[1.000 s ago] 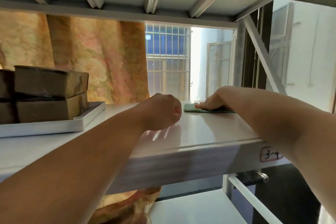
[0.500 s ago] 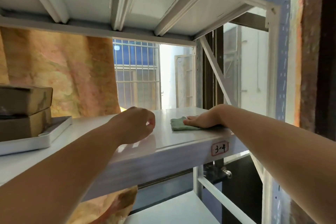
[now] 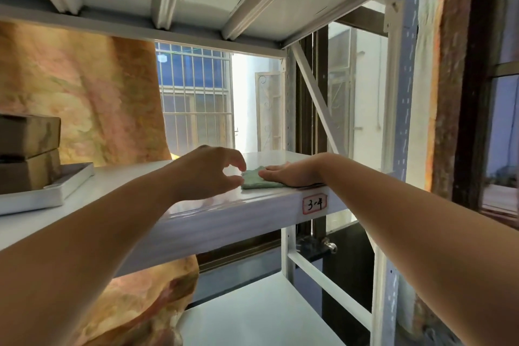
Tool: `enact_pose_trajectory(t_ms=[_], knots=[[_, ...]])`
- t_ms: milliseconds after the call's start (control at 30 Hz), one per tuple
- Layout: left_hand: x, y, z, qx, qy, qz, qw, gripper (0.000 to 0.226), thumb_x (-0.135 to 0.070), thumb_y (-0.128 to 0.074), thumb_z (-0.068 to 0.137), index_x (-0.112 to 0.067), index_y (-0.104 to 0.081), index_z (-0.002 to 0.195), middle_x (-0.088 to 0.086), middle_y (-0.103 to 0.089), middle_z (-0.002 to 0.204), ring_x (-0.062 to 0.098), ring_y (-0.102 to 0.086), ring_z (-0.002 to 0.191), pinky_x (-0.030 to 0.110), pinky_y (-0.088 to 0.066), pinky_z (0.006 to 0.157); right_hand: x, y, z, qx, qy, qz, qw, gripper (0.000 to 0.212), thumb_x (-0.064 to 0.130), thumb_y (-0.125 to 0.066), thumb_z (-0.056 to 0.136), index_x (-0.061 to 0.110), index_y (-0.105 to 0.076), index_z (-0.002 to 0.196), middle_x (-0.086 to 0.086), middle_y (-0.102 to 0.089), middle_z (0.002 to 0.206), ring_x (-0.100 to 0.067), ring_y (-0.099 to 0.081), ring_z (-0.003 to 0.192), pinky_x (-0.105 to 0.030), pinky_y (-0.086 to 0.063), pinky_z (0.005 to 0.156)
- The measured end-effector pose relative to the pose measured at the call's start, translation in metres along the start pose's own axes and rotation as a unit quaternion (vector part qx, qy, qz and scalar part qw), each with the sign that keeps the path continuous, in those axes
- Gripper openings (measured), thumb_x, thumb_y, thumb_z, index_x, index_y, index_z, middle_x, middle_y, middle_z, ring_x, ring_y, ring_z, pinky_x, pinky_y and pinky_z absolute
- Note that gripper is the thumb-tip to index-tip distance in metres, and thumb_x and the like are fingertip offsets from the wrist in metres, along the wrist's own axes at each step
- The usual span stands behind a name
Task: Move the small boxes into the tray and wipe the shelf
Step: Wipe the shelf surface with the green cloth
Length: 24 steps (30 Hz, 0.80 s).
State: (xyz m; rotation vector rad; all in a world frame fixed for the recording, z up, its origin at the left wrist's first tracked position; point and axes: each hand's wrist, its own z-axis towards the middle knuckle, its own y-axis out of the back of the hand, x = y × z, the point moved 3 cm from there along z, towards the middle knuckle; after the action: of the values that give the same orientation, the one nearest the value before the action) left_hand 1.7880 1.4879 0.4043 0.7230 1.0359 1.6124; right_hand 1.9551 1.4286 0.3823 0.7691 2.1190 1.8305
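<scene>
Two brown small boxes are stacked in the white tray at the left of the white shelf. A green cloth lies near the shelf's right front corner. My right hand lies flat on the cloth, pressing it down. My left hand hovers just left of the cloth, fingers apart and curled, with fingertips close to the cloth's edge and nothing in it.
A label reading 3-4 is on the shelf's front edge. A grey upright post and diagonal brace stand at the right. An orange patterned curtain hangs behind. A lower shelf sits below, another shelf overhead.
My left hand has opened from a fist and moved right toward the cloth. The right hand with the cloth has slid toward the shelf's front right corner. The view has shifted right.
</scene>
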Motion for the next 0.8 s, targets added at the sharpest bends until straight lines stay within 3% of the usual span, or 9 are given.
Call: enact_pose_trajectory(t_ms=[233,433,567,633,733,800], knots=[[0.007,0.005,-0.001,-0.006,0.037,0.011,0.999,0.036,-0.035,-0.057,0.091,-0.019,-0.060,0.123,-0.005,-0.060,0.131,0.012,-0.056,0.118,0.016,-0.035,0.087,0.045,-0.007,-0.014,0.024,0.102,0.017,0.994,0.061,0.063,-0.009,0.094,0.041,-0.005,0.150,-0.005,-0.023,0.156,-0.028,-0.024,0.142,-0.047,-0.018,0.111],[0.026,0.014,-0.008,-0.011,0.094,0.034,0.995,0.029,-0.020,-0.049,0.093,-0.020,-0.060,0.120,-0.004,-0.060,0.130,0.014,-0.055,0.116,0.020,-0.036,0.087,0.100,-0.018,-0.005,0.051,0.177,0.038,0.982,0.061,0.057,-0.014,0.097,0.028,-0.021,0.150,-0.008,-0.041,0.146,-0.024,-0.041,0.131,-0.043,-0.025,0.113],[0.050,0.027,-0.017,-0.026,0.154,0.029,0.987,0.035,-0.010,-0.042,0.091,-0.017,-0.062,0.118,0.002,-0.061,0.127,0.018,-0.055,0.112,0.025,-0.041,0.089,0.125,-0.021,-0.010,0.032,0.223,0.013,0.974,0.059,0.051,-0.016,0.100,0.022,-0.021,0.151,-0.007,-0.035,0.151,-0.023,-0.036,0.137,-0.041,-0.023,0.114],[0.064,0.029,-0.023,-0.020,0.181,0.036,0.983,0.030,-0.014,-0.044,0.093,-0.016,-0.063,0.116,0.004,-0.063,0.122,0.018,-0.056,0.102,0.025,-0.041,0.083,0.124,-0.015,-0.016,-0.009,0.241,0.042,0.970,0.052,0.040,-0.029,0.102,0.014,-0.035,0.146,-0.008,-0.043,0.146,-0.022,-0.042,0.133,-0.035,-0.029,0.110],[0.076,0.026,-0.034,0.017,0.190,0.048,0.980,0.027,-0.033,-0.050,0.094,-0.016,-0.066,0.109,0.003,-0.067,0.110,0.015,-0.055,0.087,0.026,-0.038,0.068,0.100,0.009,-0.015,-0.142,0.191,0.096,0.967,0.038,0.021,-0.041,0.100,0.009,-0.051,0.135,-0.011,-0.052,0.137,-0.026,-0.049,0.126,-0.031,-0.038,0.101],[0.077,0.024,-0.040,0.045,0.174,0.029,0.983,0.037,-0.048,-0.053,0.089,-0.021,-0.065,0.110,-0.003,-0.065,0.111,0.013,-0.057,0.095,0.024,-0.039,0.072,0.073,0.024,-0.002,-0.239,0.122,0.057,0.962,0.035,0.017,-0.042,0.096,0.007,-0.057,0.126,-0.013,-0.058,0.128,-0.029,-0.056,0.115,-0.036,-0.045,0.097]])
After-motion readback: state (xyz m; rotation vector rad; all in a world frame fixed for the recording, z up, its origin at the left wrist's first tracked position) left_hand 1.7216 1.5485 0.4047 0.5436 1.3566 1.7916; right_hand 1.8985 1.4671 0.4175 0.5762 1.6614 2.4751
